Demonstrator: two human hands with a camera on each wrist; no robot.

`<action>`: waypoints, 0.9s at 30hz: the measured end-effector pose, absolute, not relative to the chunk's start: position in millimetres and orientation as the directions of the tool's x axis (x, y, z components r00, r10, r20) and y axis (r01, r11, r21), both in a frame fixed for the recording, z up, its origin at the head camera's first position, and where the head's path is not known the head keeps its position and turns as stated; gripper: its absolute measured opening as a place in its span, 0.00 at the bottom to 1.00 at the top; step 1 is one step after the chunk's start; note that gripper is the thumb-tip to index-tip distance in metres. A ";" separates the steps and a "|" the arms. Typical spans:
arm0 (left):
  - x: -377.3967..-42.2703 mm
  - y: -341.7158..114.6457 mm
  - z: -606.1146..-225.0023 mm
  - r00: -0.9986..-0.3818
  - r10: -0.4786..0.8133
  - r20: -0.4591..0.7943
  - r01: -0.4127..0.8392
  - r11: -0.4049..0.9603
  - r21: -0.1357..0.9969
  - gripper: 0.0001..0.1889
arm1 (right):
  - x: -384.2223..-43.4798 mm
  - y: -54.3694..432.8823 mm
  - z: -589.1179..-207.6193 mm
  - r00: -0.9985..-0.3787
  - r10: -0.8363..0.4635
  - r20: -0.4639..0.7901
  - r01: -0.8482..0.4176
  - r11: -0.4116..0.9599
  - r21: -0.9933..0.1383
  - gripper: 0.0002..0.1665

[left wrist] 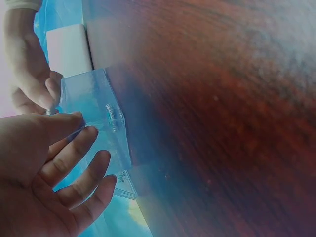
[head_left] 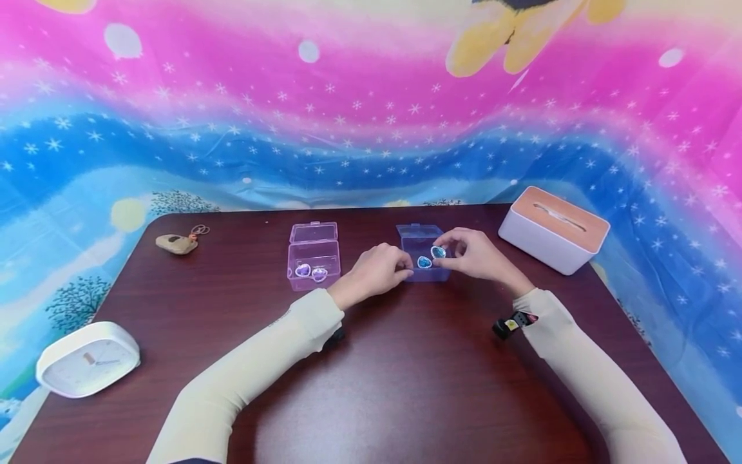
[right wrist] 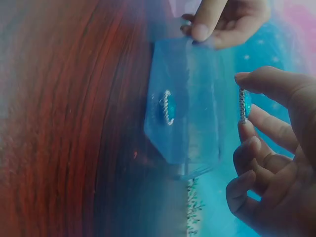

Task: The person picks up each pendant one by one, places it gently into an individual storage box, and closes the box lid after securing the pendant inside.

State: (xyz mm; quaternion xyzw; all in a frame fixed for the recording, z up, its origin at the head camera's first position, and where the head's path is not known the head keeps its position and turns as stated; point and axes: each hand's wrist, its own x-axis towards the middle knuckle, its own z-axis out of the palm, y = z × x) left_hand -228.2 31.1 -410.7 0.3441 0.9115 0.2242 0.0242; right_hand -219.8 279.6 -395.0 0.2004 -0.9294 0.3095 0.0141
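A small translucent blue plastic box (head_left: 436,276) stands on the table with its lid raised at the back. My left hand (head_left: 378,269) pinches the box's left wall between thumb and finger. Between thumb and fingertip, my right hand (head_left: 476,254) holds a teardrop-shaped blue gem (right wrist: 248,105) with a silvery beaded rim, above the box's right side. Another blue gem (head_left: 424,262) of the same look lies inside the box. To the left, an open pink-purple plastic box (head_left: 313,249) contains two purple gems (head_left: 319,275) with pale beaded rims.
At the back right sits a white tissue box (head_left: 536,241) with a wood-coloured top. A white clock (head_left: 87,361) stands at the left edge. Behind it lies a tan stone-like object (head_left: 176,244) with a corded loop. A patterned cloth (head_left: 371,148) hangs behind the table.
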 end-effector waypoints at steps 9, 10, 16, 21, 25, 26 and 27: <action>-228.6 31.9 -411.0 -0.759 0.643 0.105 0.618 0.660 0.426 0.07 | -237.8 280.3 -408.3 -0.920 -0.371 0.126 -0.371 0.723 -0.583 0.19; -228.8 31.9 -411.1 -0.759 0.643 0.106 0.619 0.661 0.424 0.07 | -239.2 279.5 -409.5 -0.919 -0.374 0.126 -0.374 0.722 -0.582 0.19; -228.3 31.5 -411.1 -0.760 0.642 0.104 0.616 0.660 0.430 0.07 | -244.2 272.2 -413.1 -0.919 -0.382 0.100 -0.370 0.742 -0.559 0.18; -227.8 31.1 -410.5 -0.759 0.643 0.104 0.617 0.658 0.431 0.07 | -246.4 266.8 -412.6 -0.918 -0.385 0.090 -0.371 0.761 -0.532 0.18; -228.5 30.7 -410.9 -0.758 0.644 0.107 0.619 0.657 0.429 0.07 | -245.9 261.0 -409.3 -0.916 -0.387 0.102 -0.382 0.770 -0.511 0.18; -228.7 30.6 -411.2 -0.757 0.644 0.108 0.620 0.657 0.429 0.07 | -246.1 259.4 -408.8 -0.915 -0.389 0.105 -0.387 0.772 -0.504 0.18; -228.8 30.3 -411.4 -0.757 0.645 0.109 0.621 0.656 0.429 0.07 | -246.2 258.2 -408.7 -0.913 -0.393 0.109 -0.392 0.774 -0.497 0.18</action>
